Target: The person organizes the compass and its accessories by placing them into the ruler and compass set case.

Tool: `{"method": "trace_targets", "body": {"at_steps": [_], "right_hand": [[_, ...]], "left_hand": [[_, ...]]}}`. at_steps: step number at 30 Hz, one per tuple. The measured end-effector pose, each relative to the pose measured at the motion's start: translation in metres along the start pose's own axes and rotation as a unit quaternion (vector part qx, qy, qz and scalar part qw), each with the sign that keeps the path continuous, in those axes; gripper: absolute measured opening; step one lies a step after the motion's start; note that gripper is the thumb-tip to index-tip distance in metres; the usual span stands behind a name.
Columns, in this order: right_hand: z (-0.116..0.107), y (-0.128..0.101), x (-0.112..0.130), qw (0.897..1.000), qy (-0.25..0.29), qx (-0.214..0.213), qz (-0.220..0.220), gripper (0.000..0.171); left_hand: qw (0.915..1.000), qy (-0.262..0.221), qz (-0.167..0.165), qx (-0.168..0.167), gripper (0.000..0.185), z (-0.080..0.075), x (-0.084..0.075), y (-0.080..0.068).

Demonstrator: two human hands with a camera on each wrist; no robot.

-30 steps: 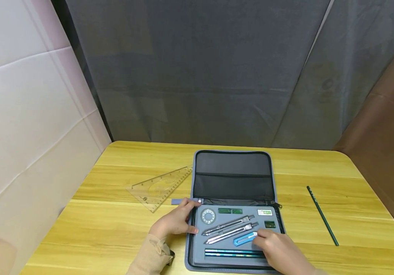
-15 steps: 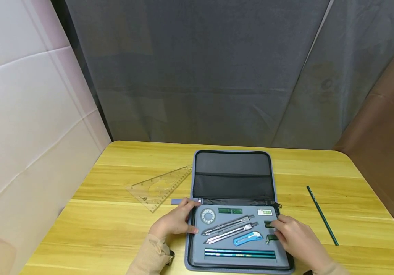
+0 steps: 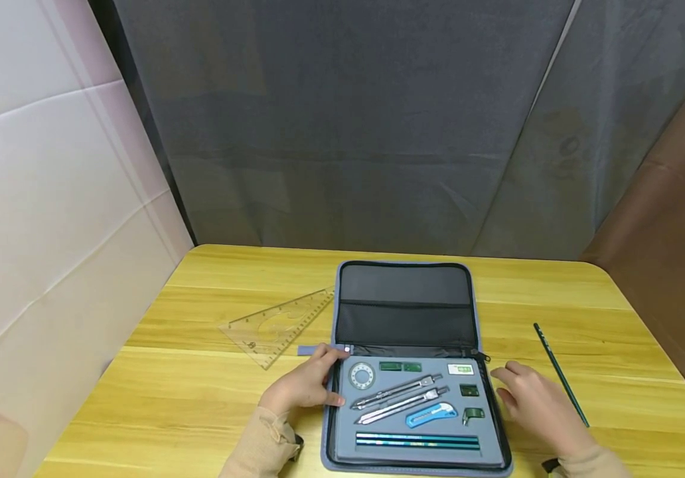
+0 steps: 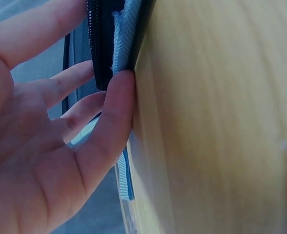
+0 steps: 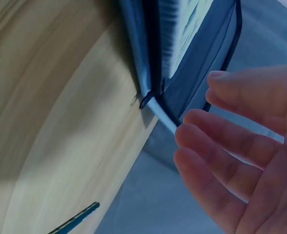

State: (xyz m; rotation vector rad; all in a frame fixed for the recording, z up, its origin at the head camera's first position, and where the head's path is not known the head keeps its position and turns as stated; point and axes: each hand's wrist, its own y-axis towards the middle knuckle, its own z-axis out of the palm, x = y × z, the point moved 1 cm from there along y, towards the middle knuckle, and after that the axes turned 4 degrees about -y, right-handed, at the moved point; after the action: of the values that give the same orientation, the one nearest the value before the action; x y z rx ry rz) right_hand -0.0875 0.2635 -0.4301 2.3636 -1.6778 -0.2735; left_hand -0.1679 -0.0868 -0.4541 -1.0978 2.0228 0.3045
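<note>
Open zip case [image 3: 405,305] lying flat mid-table, lid half folded away from the person, tray half nearest them. In the grey foam tray: round protractor [image 3: 362,376] at far left, two metal compasses [image 3: 399,396] lying diagonally in the middle, blue utility knife [image 3: 431,414] just below them, two dark pencils [image 3: 417,441] along the near edge, small green boxes [image 3: 400,366] along the far edge, white-green eraser [image 3: 460,369] at far right, small dark pieces [image 3: 469,390] below it.

Left hand [image 3: 303,385] resting on the case's left edge near the hinge, thumb on the tray rim; in the left wrist view fingers [image 4: 111,117] lying nearly straight against the zip edge [image 4: 115,44], pressing, not curled round it. Short blue strap [image 3: 312,350] sticking out of the case just beyond that hand.

Right hand [image 3: 536,401] just beside the case's right edge, over the table [image 3: 211,405], holding nothing; fingers [image 5: 216,156] relaxed and spread in the right wrist view, apart from the case corner [image 5: 155,97]. Contact with the table not discernible.

Clear plastic set square [image 3: 279,326] on the table left of the case, apart from it. Loose dark green pencil [image 3: 560,375] on the table right of the right hand, close by. Beige sleeve [image 3: 261,445] on the left arm. Grey curtain [image 3: 378,119] behind the table, pale panel [image 3: 38,199] to the left.
</note>
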Motion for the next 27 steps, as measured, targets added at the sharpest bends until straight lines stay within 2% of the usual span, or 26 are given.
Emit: {"method": "trace_targets", "body": {"at_steps": [6, 15, 22, 27], "right_hand": [[0.001, 0.000, -0.010, 1.000, 0.005, 0.020, 0.020, 0.022], [0.004, -0.003, -0.026, 0.999, 0.008, 0.026, 0.038, 0.021], [0.006, -0.007, -0.037, 0.996, 0.021, 0.051, 0.063, 0.021], [0.006, -0.010, -0.044, 0.996, 0.030, 0.047, 0.077, 0.021]], "left_hand": [[1.0000, -0.002, -0.004, -0.001, 0.068, 0.000, 0.000, -0.001], [1.0000, 0.000, -0.004, 0.002, 0.068, 0.000, -0.001, 0.000], [1.0000, -0.002, -0.002, 0.000, 0.067, -0.001, -0.001, 0.000], [1.0000, -0.004, -0.001, 0.000, 0.067, -0.001, -0.001, 0.000]]}}
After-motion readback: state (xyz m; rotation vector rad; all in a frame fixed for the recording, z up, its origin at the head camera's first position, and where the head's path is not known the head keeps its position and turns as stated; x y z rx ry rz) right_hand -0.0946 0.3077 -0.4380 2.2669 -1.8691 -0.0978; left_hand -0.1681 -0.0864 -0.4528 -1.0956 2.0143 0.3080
